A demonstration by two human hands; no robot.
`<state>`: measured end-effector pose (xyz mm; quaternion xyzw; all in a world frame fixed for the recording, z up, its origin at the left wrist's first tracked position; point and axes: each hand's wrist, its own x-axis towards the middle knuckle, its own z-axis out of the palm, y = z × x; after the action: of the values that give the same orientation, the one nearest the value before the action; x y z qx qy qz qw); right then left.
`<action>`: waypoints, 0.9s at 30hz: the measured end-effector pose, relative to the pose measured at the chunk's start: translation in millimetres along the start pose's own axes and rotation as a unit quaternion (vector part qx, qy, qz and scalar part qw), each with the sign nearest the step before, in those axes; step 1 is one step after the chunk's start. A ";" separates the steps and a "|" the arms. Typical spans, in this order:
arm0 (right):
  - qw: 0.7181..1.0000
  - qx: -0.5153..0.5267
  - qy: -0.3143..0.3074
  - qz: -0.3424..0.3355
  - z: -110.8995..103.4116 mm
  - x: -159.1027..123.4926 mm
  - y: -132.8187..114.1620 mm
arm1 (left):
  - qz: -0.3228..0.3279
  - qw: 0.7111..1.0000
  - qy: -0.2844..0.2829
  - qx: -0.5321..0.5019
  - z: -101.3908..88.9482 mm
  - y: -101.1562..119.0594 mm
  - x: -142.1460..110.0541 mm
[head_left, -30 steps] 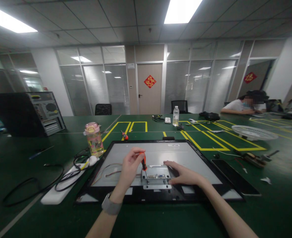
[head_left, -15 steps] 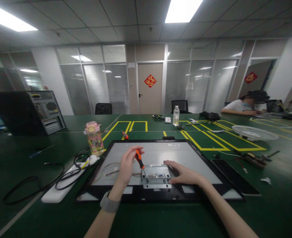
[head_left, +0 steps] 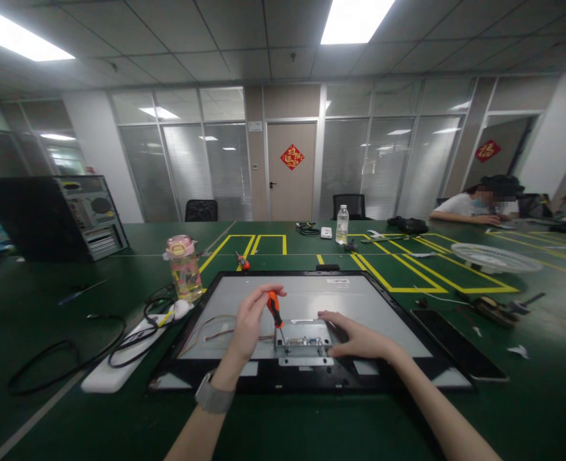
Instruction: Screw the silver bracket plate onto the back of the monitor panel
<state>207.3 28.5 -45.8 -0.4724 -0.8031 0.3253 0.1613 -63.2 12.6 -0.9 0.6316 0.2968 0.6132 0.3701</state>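
Observation:
My left hand [head_left: 254, 320] is closed around the orange-and-black handle of a screwdriver [head_left: 274, 308]. The tool tilts slightly, its tip down at the left side of a metal bracket [head_left: 307, 361] with a row of connectors. My right hand [head_left: 355, 336] lies at the bracket's right side, fingers apart, thumb and fingertips touching it. Under both hands lies a monitor panel [head_left: 383, 314], back up, with a black frame and grey metal rear. Thin wires [head_left: 216, 320] run across the panel towards the bracket.
Left of the panel are a white power strip [head_left: 107, 378], black cables and a pink-lidded bottle [head_left: 184, 269]. A phone-like black slab [head_left: 456, 346] lies to the right. Farther off stand a computer case [head_left: 47, 218] and a water bottle [head_left: 342, 224]. Another person [head_left: 470, 208] sits far right.
My left hand and the screwdriver have shifted slightly right, and the tool's tip now sits a little farther right on the bracket. My right hand has stayed in place.

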 end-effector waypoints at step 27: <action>1.000 0.002 -0.001 -0.006 -0.3 0.2 0.0 | 0.017 0.999 0.032 0.037 2.6 2.4 2.3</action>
<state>207.4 28.7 -45.6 -0.4670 -0.8052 0.3267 0.1637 -60.6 12.9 2.5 0.6303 0.3202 0.6275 0.3261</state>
